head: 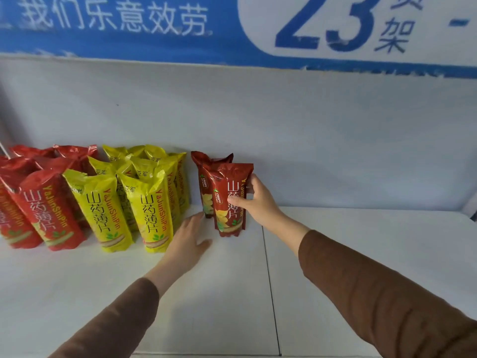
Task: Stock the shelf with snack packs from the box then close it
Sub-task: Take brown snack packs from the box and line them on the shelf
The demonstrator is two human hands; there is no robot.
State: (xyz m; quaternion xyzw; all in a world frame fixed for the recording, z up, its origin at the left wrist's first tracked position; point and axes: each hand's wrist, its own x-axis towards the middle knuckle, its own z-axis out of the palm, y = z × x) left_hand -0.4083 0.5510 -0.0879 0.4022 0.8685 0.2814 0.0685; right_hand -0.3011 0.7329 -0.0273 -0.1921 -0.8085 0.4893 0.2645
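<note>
1. Stocking underway: red packs (38, 202) and yellow packs (134, 197) already stand on the shelf (232, 280).
2. Right hand (258, 202) pinches a brown pack (229, 200), upright on the shelf; left hand (188, 241) flat, fingers straight.
3. Box not visible; closing it still pending.

White shelf (361, 254) lies bare across the right half and lower centre of frame, while red snack packs (38, 202) and yellow snack packs (144, 202) crowd the left, two dark-red packs (229, 202) stand centre, and the back wall (309, 138) blocks behind.
</note>
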